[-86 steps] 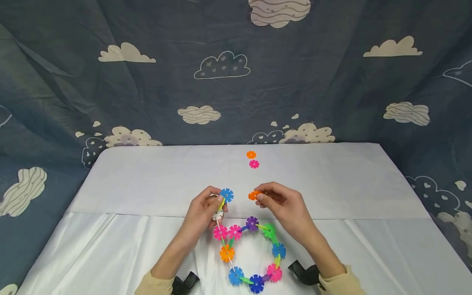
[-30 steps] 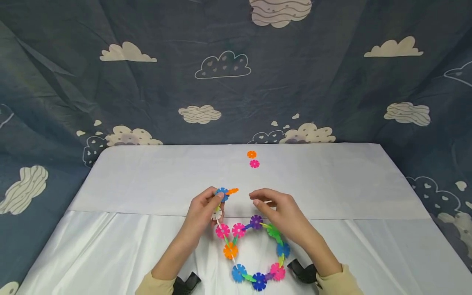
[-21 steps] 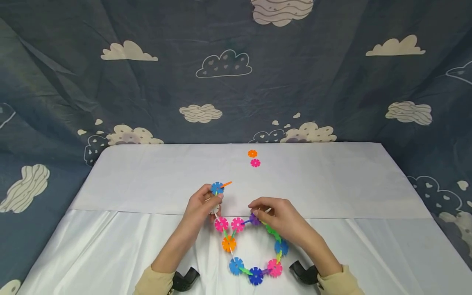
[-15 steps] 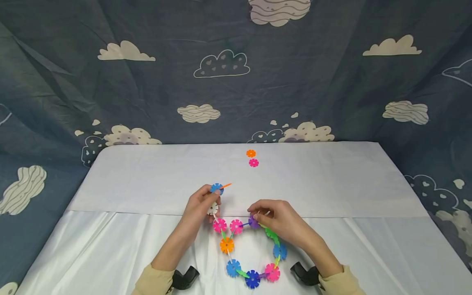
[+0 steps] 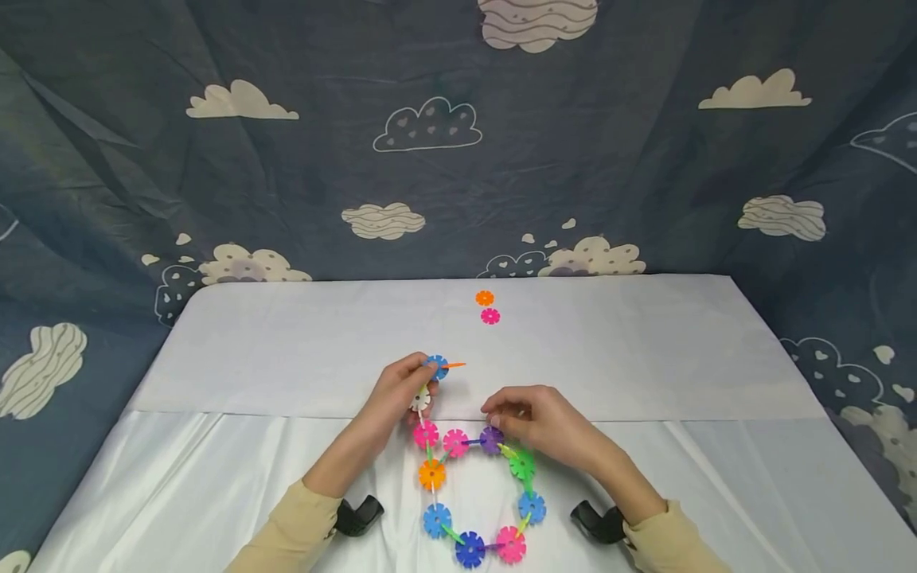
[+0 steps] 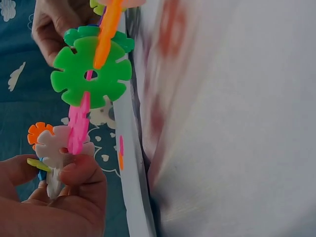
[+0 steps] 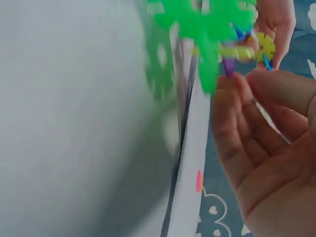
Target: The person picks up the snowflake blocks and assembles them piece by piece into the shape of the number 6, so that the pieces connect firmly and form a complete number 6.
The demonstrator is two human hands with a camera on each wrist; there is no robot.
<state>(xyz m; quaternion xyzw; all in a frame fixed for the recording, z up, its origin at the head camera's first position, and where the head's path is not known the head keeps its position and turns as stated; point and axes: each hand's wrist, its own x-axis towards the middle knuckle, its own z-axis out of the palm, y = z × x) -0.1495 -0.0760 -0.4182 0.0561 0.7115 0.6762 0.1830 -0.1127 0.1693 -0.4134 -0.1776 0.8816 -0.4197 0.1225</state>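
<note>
A chain of notched plastic flower discs, several colours slotted edge to edge, curves into a ring (image 5: 512, 544) with a short branch at its upper left. My left hand (image 5: 396, 395) pinches that branch between thumb and fingers, near the white disc (image 5: 420, 399) and the blue disc (image 5: 437, 367). An orange disc (image 5: 454, 365), seen edge-on, sticks out from the blue one. Across from it, my right hand (image 5: 548, 422) holds the ring at the purple disc (image 5: 491, 440) with thumb and fingertips. The right wrist view shows the purple disc (image 7: 228, 66) at those fingertips, partly covered.
Farther back on the white-covered table (image 5: 286, 342) lie a loose orange disc (image 5: 485, 298) and a loose pink disc (image 5: 490, 316). Black wrist mounts (image 5: 360, 516) show by both sleeves. A dark cloud-printed cloth (image 5: 430, 183) hangs behind the table.
The right hand has put its orange disc into the blue one and let go, then moved down to the purple disc. The ring has swung slightly left; the left hand keeps its pinch.
</note>
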